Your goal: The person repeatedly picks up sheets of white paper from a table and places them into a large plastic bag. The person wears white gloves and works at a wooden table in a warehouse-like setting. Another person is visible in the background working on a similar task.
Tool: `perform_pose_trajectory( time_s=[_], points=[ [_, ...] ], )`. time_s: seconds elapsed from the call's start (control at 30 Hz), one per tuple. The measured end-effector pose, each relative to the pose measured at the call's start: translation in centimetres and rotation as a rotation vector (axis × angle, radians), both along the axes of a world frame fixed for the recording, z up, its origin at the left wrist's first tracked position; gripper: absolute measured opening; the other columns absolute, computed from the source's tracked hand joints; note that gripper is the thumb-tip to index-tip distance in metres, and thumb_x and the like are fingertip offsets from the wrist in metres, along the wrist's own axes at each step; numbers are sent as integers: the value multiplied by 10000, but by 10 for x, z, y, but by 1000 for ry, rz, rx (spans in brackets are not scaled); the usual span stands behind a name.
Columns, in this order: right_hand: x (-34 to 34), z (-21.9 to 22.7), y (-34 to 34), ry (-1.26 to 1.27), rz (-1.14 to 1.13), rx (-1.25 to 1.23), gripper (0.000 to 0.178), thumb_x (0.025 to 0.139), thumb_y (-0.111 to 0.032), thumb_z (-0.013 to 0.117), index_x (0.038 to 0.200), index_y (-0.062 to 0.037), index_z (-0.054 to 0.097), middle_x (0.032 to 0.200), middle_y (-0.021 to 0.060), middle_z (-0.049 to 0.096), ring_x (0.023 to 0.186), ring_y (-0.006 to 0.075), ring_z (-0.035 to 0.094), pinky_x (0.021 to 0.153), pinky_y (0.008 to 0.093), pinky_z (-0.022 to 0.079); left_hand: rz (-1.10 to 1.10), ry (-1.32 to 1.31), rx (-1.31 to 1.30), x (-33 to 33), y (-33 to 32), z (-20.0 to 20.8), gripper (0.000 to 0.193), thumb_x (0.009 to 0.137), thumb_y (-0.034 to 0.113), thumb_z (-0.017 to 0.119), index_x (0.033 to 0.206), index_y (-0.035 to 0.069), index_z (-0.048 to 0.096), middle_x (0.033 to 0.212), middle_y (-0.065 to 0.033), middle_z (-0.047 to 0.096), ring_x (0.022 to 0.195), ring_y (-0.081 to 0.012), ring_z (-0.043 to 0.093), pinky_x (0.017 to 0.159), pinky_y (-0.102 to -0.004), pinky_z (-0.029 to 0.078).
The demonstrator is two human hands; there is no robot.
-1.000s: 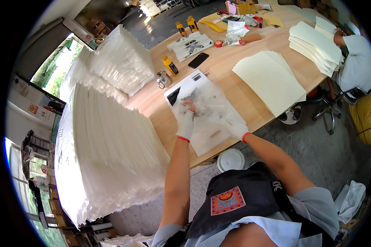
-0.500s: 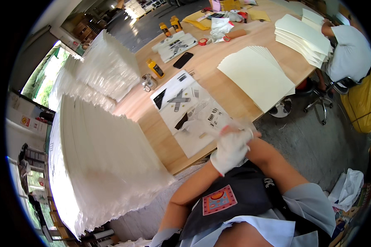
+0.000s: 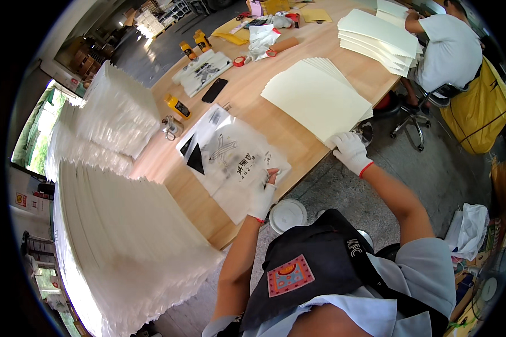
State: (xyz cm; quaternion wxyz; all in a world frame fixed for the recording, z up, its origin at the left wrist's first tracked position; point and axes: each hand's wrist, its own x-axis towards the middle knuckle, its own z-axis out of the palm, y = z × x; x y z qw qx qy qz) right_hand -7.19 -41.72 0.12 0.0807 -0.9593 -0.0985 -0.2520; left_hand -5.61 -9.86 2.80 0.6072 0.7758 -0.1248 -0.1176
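Note:
My left hand (image 3: 262, 195), in a white glove with bare fingertips, is closed on the near right edge of a clear plastic bag (image 3: 222, 180). The bag lies on the table with crossed pencils and dark lettering printed on it. More bags seem to lie beneath it. Over to the right, my gloved right hand (image 3: 351, 151) has its fingers bent around the near corner of a fanned stack of cream paper sheets (image 3: 315, 98). Its thumb is hard to make out.
Tall stacks of white plastic-wrapped material (image 3: 118, 236) stand left of the wooden table (image 3: 306, 160). On it are a phone (image 3: 215, 90), yellow bottles (image 3: 177, 105), a glass jar (image 3: 172, 128) and more printed bags (image 3: 202, 73). A co-worker (image 3: 450, 56) sits by another paper stack (image 3: 376, 42).
My hands were together over the bag's near right corner and have parted. The right hand has gone right to the paper stack's corner; the left stays at the bag. The view has shifted.

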Motion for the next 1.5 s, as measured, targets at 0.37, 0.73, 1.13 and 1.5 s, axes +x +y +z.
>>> perform_pose_trajectory(
  time_s=[0.37, 0.73, 1.13, 1.5],
  points=[
    [-3, 67, 28, 43, 195, -77, 144, 744, -234, 611, 818, -118, 566, 773, 61, 567, 770, 244, 577, 672, 368, 466, -164, 510, -268, 24, -83, 23, 286, 912, 133, 479, 1165, 17, 546, 1076, -104, 621, 944, -169, 598, 837, -300, 482],
    [-40, -4, 13, 831, 215, 1837, 325, 900, -222, 561, 1159, -25, 558, 1119, 70, 604, 1081, 166, 562, 859, 319, 491, -364, 205, 349, 35, -4, 21, 468, 816, 84, 527, 1267, -16, 452, 1110, -168, 587, 941, -231, 611, 777, -336, 511],
    [-48, 33, 68, 430, -124, 867, 361, 825, -387, 601, 1022, -90, 661, 952, 158, 644, 875, 295, 619, 723, 369, 487, -218, 132, 44, -19, -37, 48, 629, 796, 131, 570, 1374, 36, 339, 1307, -157, 476, 966, -233, 603, 787, -343, 500],
    [-14, 151, 122, 357, 522, -252, 141, 740, -242, 610, 718, -104, 624, 775, 72, 620, 756, 247, 612, 528, 420, 510, -55, -92, -175, 4, 52, 139, 540, 838, 101, 575, 1348, 30, 413, 1282, -114, 537, 828, -190, 608, 749, -320, 506]
  ],
)
